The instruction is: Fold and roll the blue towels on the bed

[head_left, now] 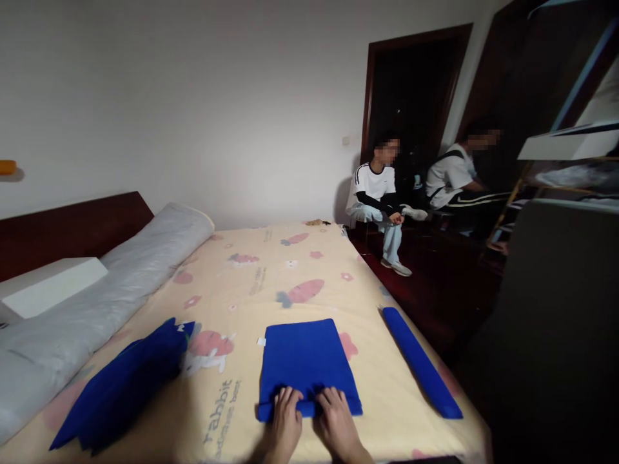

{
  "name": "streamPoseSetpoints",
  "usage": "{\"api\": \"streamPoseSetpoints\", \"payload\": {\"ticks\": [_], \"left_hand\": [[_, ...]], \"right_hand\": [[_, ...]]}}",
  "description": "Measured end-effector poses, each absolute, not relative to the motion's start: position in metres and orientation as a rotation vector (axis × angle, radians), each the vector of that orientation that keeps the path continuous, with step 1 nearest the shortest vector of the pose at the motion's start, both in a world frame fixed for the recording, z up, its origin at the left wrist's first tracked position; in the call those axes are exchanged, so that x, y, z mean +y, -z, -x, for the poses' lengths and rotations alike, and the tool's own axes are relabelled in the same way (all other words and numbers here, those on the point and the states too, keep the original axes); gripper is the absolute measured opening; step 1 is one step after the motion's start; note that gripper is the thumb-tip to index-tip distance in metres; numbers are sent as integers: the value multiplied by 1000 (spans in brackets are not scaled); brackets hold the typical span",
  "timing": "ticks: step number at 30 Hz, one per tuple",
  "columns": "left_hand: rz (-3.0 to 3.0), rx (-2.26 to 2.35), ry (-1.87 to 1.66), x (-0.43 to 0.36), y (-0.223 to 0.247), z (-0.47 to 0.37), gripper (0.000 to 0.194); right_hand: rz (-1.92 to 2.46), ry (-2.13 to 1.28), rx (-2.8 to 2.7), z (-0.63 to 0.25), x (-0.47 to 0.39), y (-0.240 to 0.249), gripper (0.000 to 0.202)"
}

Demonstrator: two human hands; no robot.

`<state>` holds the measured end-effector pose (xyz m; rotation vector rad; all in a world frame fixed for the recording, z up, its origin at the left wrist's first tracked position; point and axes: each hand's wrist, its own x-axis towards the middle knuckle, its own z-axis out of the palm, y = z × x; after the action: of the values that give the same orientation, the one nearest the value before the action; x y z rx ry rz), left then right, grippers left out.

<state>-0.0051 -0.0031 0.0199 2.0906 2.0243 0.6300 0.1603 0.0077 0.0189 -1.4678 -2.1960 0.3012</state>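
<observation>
A blue towel (pixel 307 357) with a small white tag on its left side lies flat on the bed, its near edge turned up into a narrow roll. My left hand (pixel 287 412) curls its fingers over the left part of that roll. Over the right part, my right hand (pixel 336 415) bends its fingers in the same way, and a short stretch of roll shows between the two hands. To the right lies a rolled-up blue towel (pixel 420 364), long and thin. A crumpled pile of blue cloth (pixel 128 383) sits to the left, partly in shadow.
The bed (pixel 256 270) has a cream sheet with rabbit and carrot prints. Along its left side lie a grey rolled quilt (pixel 140 270) and a white box (pixel 55 287). Two seated people (pixel 377 187) are beyond the right edge. A dark cabinet (pixel 556 309) stands at right.
</observation>
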Motion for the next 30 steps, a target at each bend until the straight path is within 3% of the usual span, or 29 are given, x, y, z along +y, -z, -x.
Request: {"api": "streamPoseSetpoints", "payload": {"ticks": [6,15,19,22,30], "left_hand": [[-2081,1952,-663,0,-11,14,40],[-2197,2234,-796,-5,11,46,33],[-2327,2108,-948,-5,24,13,38],[-2421,1970,-852,-3,29,0,40],[-2326,2422,-723,-6,35,78,36]], "right_hand": [[1392,-437,-2257,-163,17,-13,35],[1515,6,-2101,-211,22,20,40],[1216,-27,-2260,-185,12,16,43],[1042,-99,-2356,-169,13,16,43],[1595,-21,-2117,-218,37,37,49]]}}
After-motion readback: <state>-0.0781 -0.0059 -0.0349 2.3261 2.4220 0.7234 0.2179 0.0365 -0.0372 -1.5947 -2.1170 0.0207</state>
